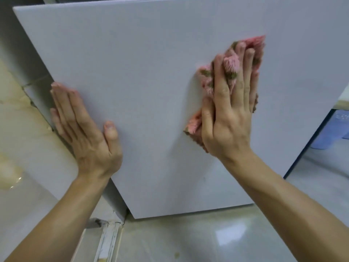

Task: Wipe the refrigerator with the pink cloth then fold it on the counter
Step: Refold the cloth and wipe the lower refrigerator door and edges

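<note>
- Two bare hands, both laid flat on the white front of the refrigerator (141, 72).
- One right hand (230, 114): fingers straight, slightly spread, pointing up; palm and fingers pressing the pink cloth (231, 66) against the front, not curled round it.
- One pink cloth: fluffy, bunched, pink with olive-brown patches; trapped between the right palm and the refrigerator front, nearer the right edge than the left, about mid-height; tufts showing above the fingertips, between the index and middle fingers, and beside the thumb at the lower left.
- One left hand (85, 129): flat and relaxed, holding nothing; fingers straight and together, tips at the left edge of the front, thumb spread toward the right; well apart from the cloth.
- One refrigerator front: plain matte white, bottom edge just above the floor (188, 241).
- One floor: pale glossy tiles with a bright reflection below the bottom edge.
- One wall (17, 120): cream marbled tiles, left of the refrigerator's left edge.
- One pale strip (106, 241) on the floor, near the lower left corner of the refrigerator.
- One blue plastic item (336, 129) past the right edge, partly hidden; kind unclear.
</note>
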`<action>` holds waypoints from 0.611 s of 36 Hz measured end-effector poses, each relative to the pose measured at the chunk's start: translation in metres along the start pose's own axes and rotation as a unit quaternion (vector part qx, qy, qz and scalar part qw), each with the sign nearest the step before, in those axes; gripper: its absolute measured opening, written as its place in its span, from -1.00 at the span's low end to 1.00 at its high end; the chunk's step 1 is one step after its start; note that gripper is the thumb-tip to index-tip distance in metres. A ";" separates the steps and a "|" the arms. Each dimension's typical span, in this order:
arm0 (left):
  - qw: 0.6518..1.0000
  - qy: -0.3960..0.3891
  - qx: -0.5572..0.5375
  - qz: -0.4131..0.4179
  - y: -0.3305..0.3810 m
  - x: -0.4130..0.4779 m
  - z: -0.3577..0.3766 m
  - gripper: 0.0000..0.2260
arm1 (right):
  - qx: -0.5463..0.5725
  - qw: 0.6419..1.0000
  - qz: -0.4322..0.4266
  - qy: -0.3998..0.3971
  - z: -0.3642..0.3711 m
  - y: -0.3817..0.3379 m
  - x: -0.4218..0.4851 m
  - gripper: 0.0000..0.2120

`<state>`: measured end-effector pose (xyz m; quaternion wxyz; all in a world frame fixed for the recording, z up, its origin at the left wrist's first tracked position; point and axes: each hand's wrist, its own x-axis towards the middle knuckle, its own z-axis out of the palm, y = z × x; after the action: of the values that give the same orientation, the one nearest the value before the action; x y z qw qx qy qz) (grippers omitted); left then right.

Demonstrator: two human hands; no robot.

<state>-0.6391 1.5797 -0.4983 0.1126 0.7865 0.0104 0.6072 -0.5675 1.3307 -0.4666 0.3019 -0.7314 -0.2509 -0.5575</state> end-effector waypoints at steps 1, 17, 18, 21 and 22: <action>1.000 0.001 0.001 0.001 0.000 0.000 0.000 -0.39 | 0.009 1.000 0.006 0.008 0.005 -0.008 -0.005 -0.50; 0.998 -0.033 0.039 0.028 0.035 -0.017 0.013 -0.37 | 0.005 0.891 -0.342 -0.297 0.012 0.043 -0.157 -0.34; 0.998 -0.038 0.036 0.029 0.039 -0.017 0.014 -0.37 | 0.010 0.907 -0.322 -0.273 0.009 0.044 -0.144 -0.40; 0.998 -0.048 0.039 0.032 0.048 -0.017 0.016 -0.34 | 0.040 0.951 -0.245 -0.184 -0.008 0.048 -0.084 -0.54; 0.997 -0.054 0.044 0.042 0.049 -0.018 0.016 -0.33 | 0.040 0.964 -0.212 -0.158 -0.015 0.049 -0.060 -0.52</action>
<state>-0.6343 1.5261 -0.5100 0.0526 0.8219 -0.0022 0.5673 -0.5585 1.2844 -0.5299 0.1625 -0.7279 -0.4666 -0.4754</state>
